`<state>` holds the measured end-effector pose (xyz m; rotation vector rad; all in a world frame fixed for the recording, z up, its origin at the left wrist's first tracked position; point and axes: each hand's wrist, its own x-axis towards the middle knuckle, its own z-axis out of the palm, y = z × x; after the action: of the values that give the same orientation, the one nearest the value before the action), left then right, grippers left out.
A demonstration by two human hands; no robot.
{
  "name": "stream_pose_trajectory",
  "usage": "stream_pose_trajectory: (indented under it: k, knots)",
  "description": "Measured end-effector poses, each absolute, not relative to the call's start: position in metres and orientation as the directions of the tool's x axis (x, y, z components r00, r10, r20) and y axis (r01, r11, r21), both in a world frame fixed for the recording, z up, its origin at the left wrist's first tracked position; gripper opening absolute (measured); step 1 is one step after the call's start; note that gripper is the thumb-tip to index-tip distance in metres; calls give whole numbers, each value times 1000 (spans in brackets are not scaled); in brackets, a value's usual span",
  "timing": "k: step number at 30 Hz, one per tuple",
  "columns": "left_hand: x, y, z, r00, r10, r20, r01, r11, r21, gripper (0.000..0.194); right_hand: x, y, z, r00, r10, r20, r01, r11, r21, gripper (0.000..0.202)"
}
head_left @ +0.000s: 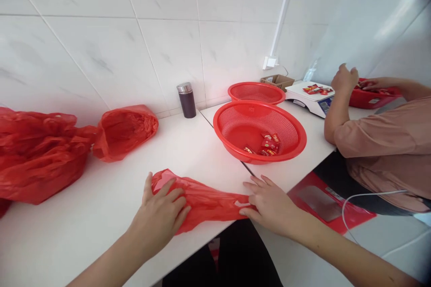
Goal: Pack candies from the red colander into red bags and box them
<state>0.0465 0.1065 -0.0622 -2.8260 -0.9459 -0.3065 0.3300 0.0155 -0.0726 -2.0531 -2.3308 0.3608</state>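
Note:
A red plastic bag (210, 199) lies stretched out along the front edge of the white table. On its left end rests my left hand (161, 206), palm down with the fingers spread over the film. My right hand (269, 206) is at the bag's narrow right end, by a handle opening, with the thumb and a finger closed on the film and the other fingers stretched out. Just beyond my right hand stands a red perforated basket (232, 132) with several small red wrapped packets (270, 142) in it.
Bunched red bags (37, 157) and an open red bag (126, 132) sit at the left. A dark tumbler (187, 101) stands by the wall. Behind the basket is another red basket (257, 92). At the right, a co-worker's hand (345, 78) is near a scale (311, 104) holding packets.

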Motion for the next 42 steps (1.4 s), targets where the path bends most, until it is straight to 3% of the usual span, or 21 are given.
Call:
stream_pose_trajectory:
  k: [4,7,9,14,17,23,27,29,32,36,39,42]
  knots:
    - [42,103,-63,761,609,226,631,-775,-37,19,322,9,-50,-190,969,161,930,230,-287,23]
    - [47,100,-65,779,607,157,614,-789,7,19,297,10,-30,-192,869,456,830,392,-397,18]
    - [53,98,-65,796,590,135,591,-806,38,19,274,19,-31,-231,829,510,773,475,-421,19]
    - [57,94,-64,849,514,120,503,-857,111,14,238,61,-78,-397,884,246,843,457,-284,16]
    - [43,96,-66,826,559,74,554,-828,84,17,243,74,-94,-404,900,164,872,433,-226,22]
    - [-5,103,-63,754,655,41,657,-751,-69,29,274,76,-68,-290,953,-86,957,289,-23,61]
    - [-11,99,-54,677,736,25,736,-674,-64,33,274,72,-49,-308,932,-192,945,323,47,66]
    - [-3,95,-51,664,747,10,747,-664,-11,33,270,68,-43,-332,926,-179,938,344,36,61]
    - [12,88,-50,693,713,109,713,-700,41,29,266,64,-40,-361,932,-16,931,360,-56,42]
    - [33,80,-48,770,608,196,635,-762,-130,33,258,66,-54,-344,927,152,919,366,-150,29]
    - [50,74,-44,809,526,263,585,-768,-262,34,250,72,-71,-335,928,163,925,357,-134,23]
    - [67,74,-48,794,509,332,598,-751,-278,27,245,75,-82,-347,928,135,919,365,-148,18]
